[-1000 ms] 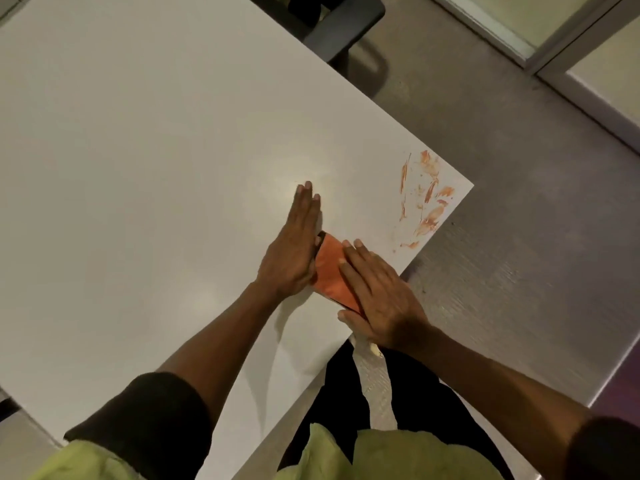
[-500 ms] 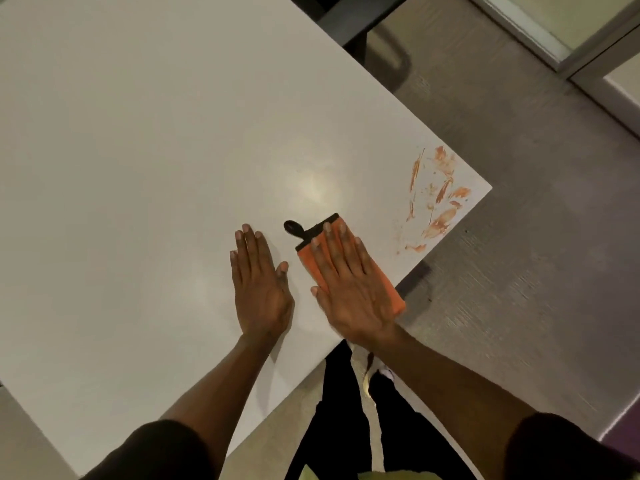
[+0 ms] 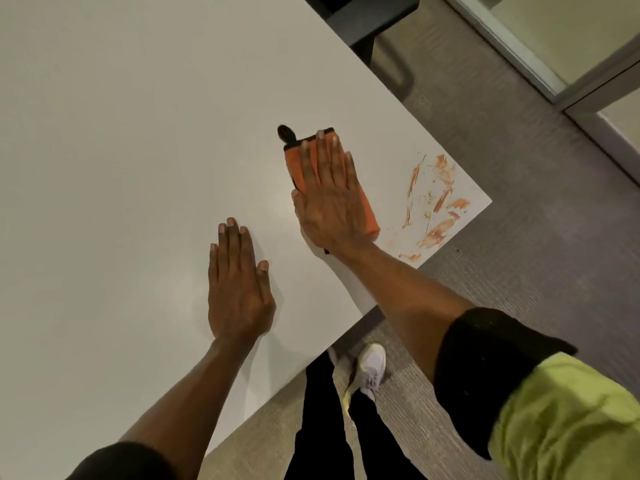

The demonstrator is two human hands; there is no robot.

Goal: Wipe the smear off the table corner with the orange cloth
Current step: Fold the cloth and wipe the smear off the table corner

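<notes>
The orange cloth (image 3: 369, 216), folded, with a black edge and a black loop (image 3: 286, 133), lies on the white table (image 3: 138, 133) a short way left of the corner. My right hand (image 3: 329, 199) lies flat on top of it, fingers straight, pressing it down and covering most of it. The orange-brown smear (image 3: 437, 202) streaks the table corner just right of the cloth, apart from it. My left hand (image 3: 237, 289) rests flat on the bare tabletop, down and to the left of the cloth, holding nothing.
The table's front edge runs diagonally below my hands, with my legs and a white shoe (image 3: 372, 365) on the grey carpet beneath. A dark chair (image 3: 367, 15) stands at the far edge. A wall and door frame (image 3: 554, 64) lie at the upper right.
My left hand came off the cloth and settled flat on the table to the left. My right hand flattened on the cloth and slid it away from the front edge.
</notes>
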